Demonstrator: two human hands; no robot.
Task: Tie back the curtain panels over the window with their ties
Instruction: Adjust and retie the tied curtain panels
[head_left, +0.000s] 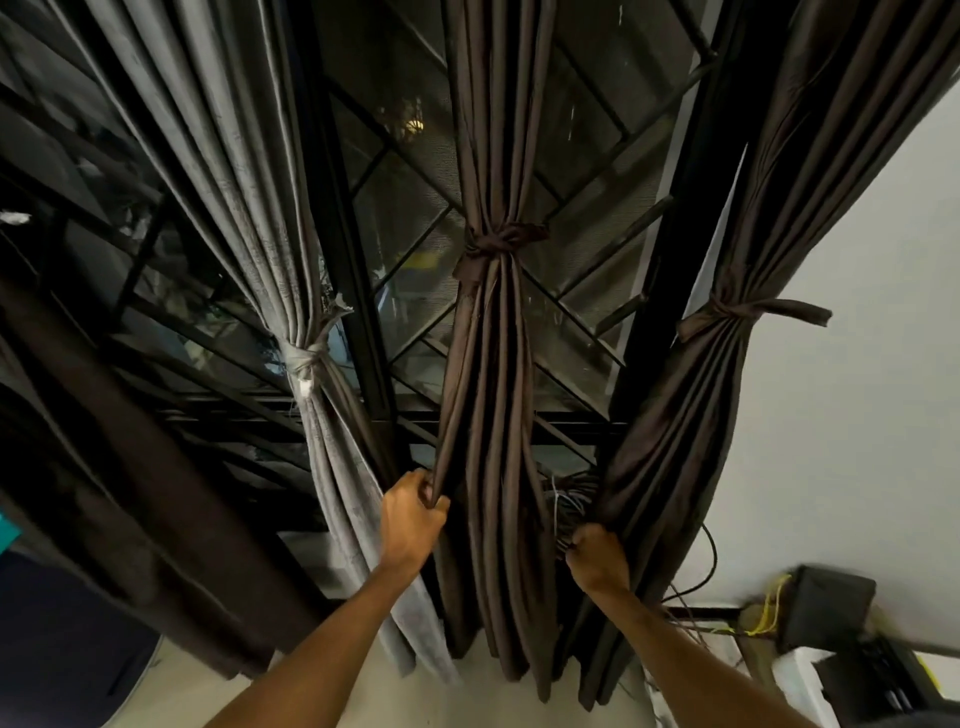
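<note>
A person's left grip (410, 514) clamps a fold of the middle curtain (493, 364), well below its knotted tie (498, 244), before a dark window (405, 156). The right grip (597, 558) is fisted on the lower folds of the right curtain (691, 415), beside loose cables (566, 499). The right curtain and the grey curtain (260, 208) at left hang tied too.

Pale floor (457, 701), brown curtain panels (493, 415) hanging down to it, white box (795, 675) at right
</note>
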